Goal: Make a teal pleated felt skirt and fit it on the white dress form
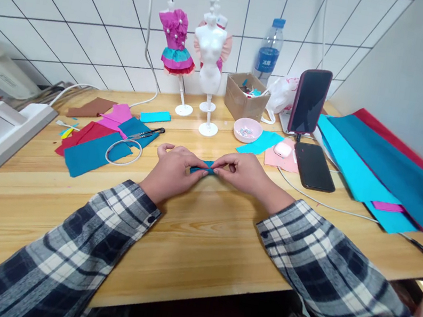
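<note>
Both hands meet over the wooden table (pixel 197 243), pinching a small folded piece of dark blue crepe paper (pixel 202 168). My left hand (pixel 175 173) grips its left part between thumb and fingers. From the other side, my right hand (pixel 241 175) pinches the right end with thumb and index finger. A thin reddish line shows along the middle of the piece; I cannot make out what it is. The fingers hide part of the fold. Just behind stands a bare white mini mannequin (pixel 210 44); a second mannequin wears a magenta ruffled dress (pixel 175 33) with pearl beads.
Thread snips (pixel 146 134) and a white ring (pixel 107 154) lie on blue, red and pink scraps (pixel 86 156) at left. Behind are a bead bowl (pixel 247 130), cardboard box (pixel 241 101) and bottle (pixel 269 52). Phones (pixel 314 166), a cable and folded coloured sheets (pixel 392 167) occupy the right.
</note>
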`<state>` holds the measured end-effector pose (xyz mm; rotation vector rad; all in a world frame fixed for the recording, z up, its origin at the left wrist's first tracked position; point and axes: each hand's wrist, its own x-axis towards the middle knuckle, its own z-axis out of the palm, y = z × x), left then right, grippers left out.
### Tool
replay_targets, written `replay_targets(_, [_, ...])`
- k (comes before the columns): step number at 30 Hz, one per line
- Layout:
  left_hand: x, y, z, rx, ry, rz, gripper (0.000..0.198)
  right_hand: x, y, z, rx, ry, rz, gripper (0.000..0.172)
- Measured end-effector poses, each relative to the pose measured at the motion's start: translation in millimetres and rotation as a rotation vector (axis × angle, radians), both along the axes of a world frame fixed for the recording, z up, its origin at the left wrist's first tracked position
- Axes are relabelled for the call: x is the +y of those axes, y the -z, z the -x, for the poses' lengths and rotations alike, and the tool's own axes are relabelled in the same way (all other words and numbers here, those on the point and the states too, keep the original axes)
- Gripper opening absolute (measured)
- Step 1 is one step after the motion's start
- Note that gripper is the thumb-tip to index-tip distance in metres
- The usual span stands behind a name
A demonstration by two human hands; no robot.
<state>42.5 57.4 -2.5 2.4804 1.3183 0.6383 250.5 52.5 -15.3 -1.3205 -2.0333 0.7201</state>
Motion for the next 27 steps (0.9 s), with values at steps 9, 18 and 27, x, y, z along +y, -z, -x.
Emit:
replay_targets(9, [29.0, 3.2, 31.7, -0.553, 0.011, 0.629, 0.058, -4.8, -34.6, -39.3, 0.520, -0.314, 0.900, 0.027])
replay_targets(18, [21.6, 9.6, 0.0, 0.019, 0.223, 0.235, 0.037, 7.8, 1.6, -2.8, 0.096, 0.038, 0.503, 0.010])
replay_targets(27, [20.7, 8.8, 1.8, 0.086, 0.153, 0.176, 0.018, 5.9, 4.8, 0.9, -0.053, 0.057, 0.252, 0.025])
